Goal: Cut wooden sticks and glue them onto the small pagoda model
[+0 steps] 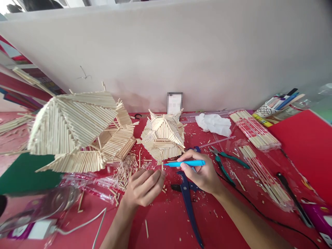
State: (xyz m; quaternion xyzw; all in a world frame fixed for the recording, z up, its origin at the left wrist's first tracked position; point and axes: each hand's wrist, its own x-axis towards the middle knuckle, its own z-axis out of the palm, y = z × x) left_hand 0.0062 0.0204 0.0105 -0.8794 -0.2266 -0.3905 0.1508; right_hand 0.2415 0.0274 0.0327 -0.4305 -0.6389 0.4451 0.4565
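A light blue pen (188, 163) is gripped in my right hand (198, 173), its tip pointing left. That tip meets or nearly meets a short wooden stick (162, 166), held upright between the fingertips of my left hand (145, 186). Just beyond both hands stands a small pagoda-like model (164, 136) built from cut wooden sticks. To its left is a larger stick model (75, 124) with a broad sloping roof. Below my right hand lies a dark blue-handled cutter (188, 204), partly hidden by the hand.
Green-handled pliers (223, 164) and packs of wooden chopsticks (255, 129) lie to the right. A pen cup (268, 109) stands at the back right. Stick offcuts (127, 173) and plastic wrappers litter the red table. A white cable (80, 224) runs along the front left.
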